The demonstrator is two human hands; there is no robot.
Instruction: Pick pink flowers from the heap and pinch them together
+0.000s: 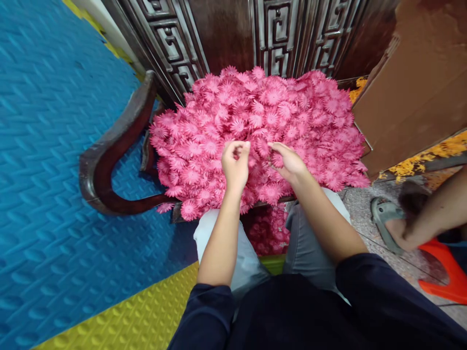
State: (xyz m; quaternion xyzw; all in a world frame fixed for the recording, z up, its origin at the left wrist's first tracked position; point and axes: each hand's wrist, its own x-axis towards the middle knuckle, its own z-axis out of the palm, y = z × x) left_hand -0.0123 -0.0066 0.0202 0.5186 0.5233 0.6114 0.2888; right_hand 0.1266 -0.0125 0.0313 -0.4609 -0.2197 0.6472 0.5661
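Note:
A large heap of pink artificial flowers (204, 131) covers a dark wooden seat against a carved wooden back. Over the middle of the heap, my left hand (236, 163) is closed, thumb and fingers curled together; whatever it pinches is too small to make out. My right hand (288, 161) is just to the right, its thumb and fingers apart, with a pink flower (262, 146) close to its fingertips. A narrow gap separates the two hands. More pink flowers (268, 231) lie lower down, between my knees.
A curved wooden armrest (105, 155) juts out on the left over a blue mat (44, 170). Brown cardboard (419, 82) leans at the right, near yellow-orange flowers (412, 165). Another person's leg and sandal (386, 223) are at the right, by an orange-red plastic object (447, 274).

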